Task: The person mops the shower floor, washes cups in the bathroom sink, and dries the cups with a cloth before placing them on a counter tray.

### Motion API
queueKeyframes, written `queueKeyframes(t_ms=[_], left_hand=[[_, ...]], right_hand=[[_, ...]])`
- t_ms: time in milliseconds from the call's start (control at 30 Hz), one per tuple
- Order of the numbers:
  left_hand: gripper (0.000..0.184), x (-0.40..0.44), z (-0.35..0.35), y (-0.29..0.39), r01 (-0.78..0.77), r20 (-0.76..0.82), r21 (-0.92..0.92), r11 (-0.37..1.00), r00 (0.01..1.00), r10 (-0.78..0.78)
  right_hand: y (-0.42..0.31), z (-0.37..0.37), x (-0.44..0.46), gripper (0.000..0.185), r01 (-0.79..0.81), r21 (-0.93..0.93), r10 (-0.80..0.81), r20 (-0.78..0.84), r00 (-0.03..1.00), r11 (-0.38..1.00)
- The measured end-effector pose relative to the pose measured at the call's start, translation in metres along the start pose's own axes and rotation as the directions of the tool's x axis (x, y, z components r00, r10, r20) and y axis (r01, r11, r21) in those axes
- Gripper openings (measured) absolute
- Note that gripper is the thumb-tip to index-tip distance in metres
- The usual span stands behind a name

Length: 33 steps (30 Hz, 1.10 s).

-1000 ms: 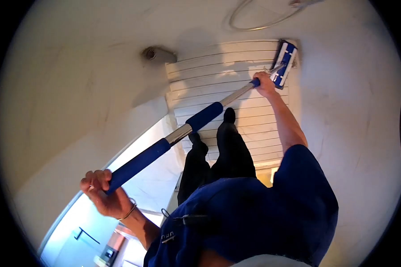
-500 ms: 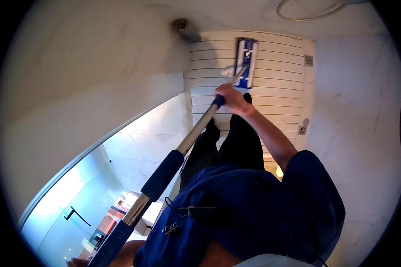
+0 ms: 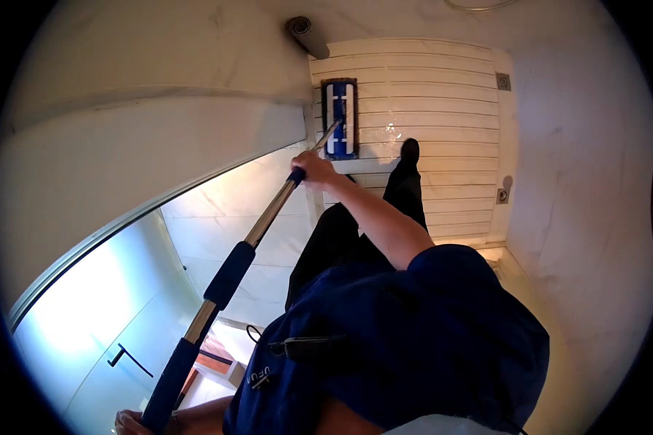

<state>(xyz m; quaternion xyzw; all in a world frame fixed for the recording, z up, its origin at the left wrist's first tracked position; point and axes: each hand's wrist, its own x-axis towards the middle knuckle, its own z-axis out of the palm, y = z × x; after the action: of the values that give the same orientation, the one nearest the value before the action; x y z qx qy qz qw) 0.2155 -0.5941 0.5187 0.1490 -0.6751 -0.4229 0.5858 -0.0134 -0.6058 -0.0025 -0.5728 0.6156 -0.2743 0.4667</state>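
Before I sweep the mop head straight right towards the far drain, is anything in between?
Partly: the right foot reaches the near side of that path and could catch the near end of the mop head. Past the toe, nothing visible stands on the slats before the far drain.

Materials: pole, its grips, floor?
Pole: polished metal, likely steel or aluminium; bright reflective streaks.
Grips: probably foam; matte blue, thick, no glare.
Floor: perhaps stone or tile; pale, grooved, glossy highlights, so can't be sure.
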Motion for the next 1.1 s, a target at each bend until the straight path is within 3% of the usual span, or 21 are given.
queueKeyframes(t_ms=[33,67,100,133,200,267,300,333,433,500,600,633,700,733,800,833,900,967,1000,1067,1100], left_hand=[[0.019,-0.006,-0.03,0.002,0.006,-0.058,0.005,1.0,0.998,-0.006],[0.02,0.008,-0.048,-0.004,0.032,0.051,-0.04,0.999,0.998,-0.03],[0.02,0.014,-0.064,-0.012,0.036,-0.005,-0.08,0.996,0.999,-0.036],[0.021,0.02,-0.074,-0.018,0.031,-0.056,-0.118,0.992,0.998,-0.038],[0.021,0.035,-0.077,-0.035,0.037,0.048,-0.238,0.971,0.998,-0.027],[0.022,0.038,-0.085,-0.042,0.117,0.141,-0.311,0.943,0.987,-0.076],[0.018,0.026,-0.111,-0.038,0.133,0.163,-0.293,0.947,0.983,-0.088],[0.013,0.016,-0.185,-0.098,0.145,0.117,-0.324,0.935,0.987,-0.113],[0.013,-0.009,-0.291,-0.144,0.189,0.229,-0.268,0.945,0.965,-0.129],[0.011,-0.017,-0.333,-0.166,0.181,0.072,-0.282,0.942,0.983,-0.168],[0.019,-0.032,-0.394,-0.213,0.204,0.149,-0.438,0.876,0.977,-0.153],[0.017,-0.04,-0.419,-0.229,0.235,0.18,-0.426,0.874,0.968,-0.173],[0.026,-0.032,-0.45,-0.247,0.14,0.203,-0.241,0.96,0.975,-0.091],[0.019,-0.034,-0.46,-0.251,0.272,0.097,-0.405,0.873,0.962,-0.255],[0.012,-0.041,-0.486,-0.27,0.191,0.033,-0.354,0.915,0.981,-0.192],[0.011,-0.039,-0.507,-0.279,0.194,0.116,-0.361,0.912,0.98,-0.162],[0.015,-0.035,-0.542,-0.286,0.166,0.105,-0.403,0.9,0.985,-0.134],[0.016,-0.025,-0.565,-0.284,0.114,0.125,-0.416,0.902,0.99,-0.067],[0.016,-0.03,-0.537,-0.268,0.122,0.123,-0.387,0.914,0.989,-0.08],[0.017,-0.014,-0.5,-0.272,0.058,0.229,-0.489,0.871,0.971,0.064],[0.019,-0.006,-0.503,-0.276,0.069,0.231,-0.529,0.846,0.971,0.066]], right_hand=[[0.015,0.032,0.006,0.021,0.061,0.021,-0.059,-0.099,0.993,0.998],[0.015,0.04,0.009,0.02,0.138,0.027,-0.13,-0.196,0.972,0.99],[0.022,0.039,0.006,0.019,0.16,-0.029,-0.162,-0.269,0.949,0.987],[0.012,0.029,-0.002,0.019,0.14,0.028,-0.123,-0.332,0.935,0.99],[0.009,0.007,-0.015,0.024,0.147,-0.049,-0.154,-0.417,0.896,0.988],[0.016,-0.016,-0.036,0.026,0.081,-0.045,-0.093,-0.435,0.895,0.996],[0.013,0.007,-0.04,0.025,0.046,-0.078,-0.077,-0.461,0.884,0.996],[0.022,0.05,0.007,0.024,-0.025,-0.11,-0.031,-0.476,0.879,0.994],[0.002,0.102,0.042,0.024,-0.145,-0.177,0.005,-0.615,0.789,0.974],[0.003,0.125,0.064,0.025,-0.107,-0.213,-0.047,-0.612,0.79,0.971],[0.023,0.154,0.09,0.026,-0.173,-0.317,-0.095,-0.676,0.731,0.933],[0.025,0.165,0.1,0.022,-0.189,-0.282,-0.063,-0.693,0.718,0.941],[0.01,0.181,0.12,0.021,-0.34,-0.233,0.086,-0.699,0.71,0.911],[-0.003,0.187,0.129,0.021,-0.421,-0.238,0.131,-0.721,0.68,0.875],[-0.001,0.203,0.143,0.023,-0.491,-0.194,0.188,-0.758,0.624,0.849],[0.004,0.206,0.151,0.024,-0.489,-0.227,0.171,-0.748,0.642,0.842],[0.001,0.234,0.162,0.025,-0.519,-0.234,0.175,-0.764,0.621,0.822],[-0.021,0.242,0.165,0.031,-0.431,-0.313,0.001,-0.809,0.588,0.846],[-0.01,0.238,0.152,0.031,-0.412,-0.305,0.008,-0.795,0.606,0.859],[-0.009,0.228,0.145,0.038,-0.554,-0.151,0.205,-0.824,0.528,0.819],[-0.016,0.241,0.15,0.039,-0.541,-0.133,0.099,-0.92,0.379,0.831]])
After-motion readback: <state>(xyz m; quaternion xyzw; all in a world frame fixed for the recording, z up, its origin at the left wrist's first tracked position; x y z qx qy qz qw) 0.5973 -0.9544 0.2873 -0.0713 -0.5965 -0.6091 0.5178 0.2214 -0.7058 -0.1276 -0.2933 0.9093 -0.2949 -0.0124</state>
